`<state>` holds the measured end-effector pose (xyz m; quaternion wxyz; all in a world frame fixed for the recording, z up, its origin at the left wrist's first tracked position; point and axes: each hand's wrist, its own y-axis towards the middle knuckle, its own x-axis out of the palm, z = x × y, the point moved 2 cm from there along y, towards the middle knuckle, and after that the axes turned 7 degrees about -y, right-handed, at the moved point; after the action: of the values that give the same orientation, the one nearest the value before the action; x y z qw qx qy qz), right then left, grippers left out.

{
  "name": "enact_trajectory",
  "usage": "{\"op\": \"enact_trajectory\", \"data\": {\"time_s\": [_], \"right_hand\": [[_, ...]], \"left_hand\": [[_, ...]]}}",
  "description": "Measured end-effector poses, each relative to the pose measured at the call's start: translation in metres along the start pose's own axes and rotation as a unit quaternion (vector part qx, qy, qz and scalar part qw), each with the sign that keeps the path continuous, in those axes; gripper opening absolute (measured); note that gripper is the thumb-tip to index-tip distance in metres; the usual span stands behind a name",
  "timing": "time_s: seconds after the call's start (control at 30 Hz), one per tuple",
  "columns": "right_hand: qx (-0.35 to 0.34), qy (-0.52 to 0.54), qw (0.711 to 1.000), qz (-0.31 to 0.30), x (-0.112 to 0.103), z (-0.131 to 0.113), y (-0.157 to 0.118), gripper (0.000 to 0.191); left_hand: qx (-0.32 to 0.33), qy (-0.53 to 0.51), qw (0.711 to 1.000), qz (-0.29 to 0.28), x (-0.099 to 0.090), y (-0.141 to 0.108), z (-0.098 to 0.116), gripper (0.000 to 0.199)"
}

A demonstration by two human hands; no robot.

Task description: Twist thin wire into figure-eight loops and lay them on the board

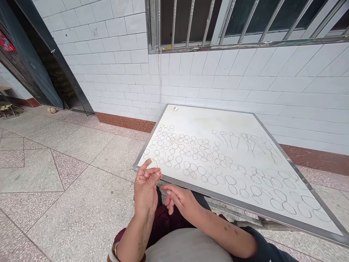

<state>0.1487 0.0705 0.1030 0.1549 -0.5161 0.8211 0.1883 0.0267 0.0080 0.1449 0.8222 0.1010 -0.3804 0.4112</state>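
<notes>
Curtain [34, 62] of dark cloth hangs by the doorway at far left, with a pale ball [51, 110] on the terrazzo floor [89, 193] just beside it. Rightward, a reddish-brown baseboard [125, 120] runs under the white tiled wall [117, 40]. The left hand [147, 185] is raised at the near left corner of a white board [196, 115], thumb and fingertip pinched together on a thin dark loop [156, 164]; a tan patch covers the tip of one finger. Near the board's far left corner lies a small white-and-red object [175, 108], too small to name. The right hand [180, 200] is near the left one, close to the board's near edge, its fingers loosely bent and apart, the index finger pointing left. On the board, double loops [193, 142] of thin dark strand lie in rows, many touching, and those toward the near right are larger. A barred window [207, 25] stands above. Right of the board's middle, long-tailed strands [235, 139] lie behind the larger loops.
</notes>
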Motion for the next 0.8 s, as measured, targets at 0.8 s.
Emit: {"op": "enact_trajectory", "data": {"time_s": [0.8], "right_hand": [[-0.089, -0.038, 0.995, -0.001, -0.012, 0.002, -0.008, 0.035]], "left_hand": [[-0.084, 0.009, 0.992, -0.095, 0.006, -0.013, 0.002, 0.063]]}}
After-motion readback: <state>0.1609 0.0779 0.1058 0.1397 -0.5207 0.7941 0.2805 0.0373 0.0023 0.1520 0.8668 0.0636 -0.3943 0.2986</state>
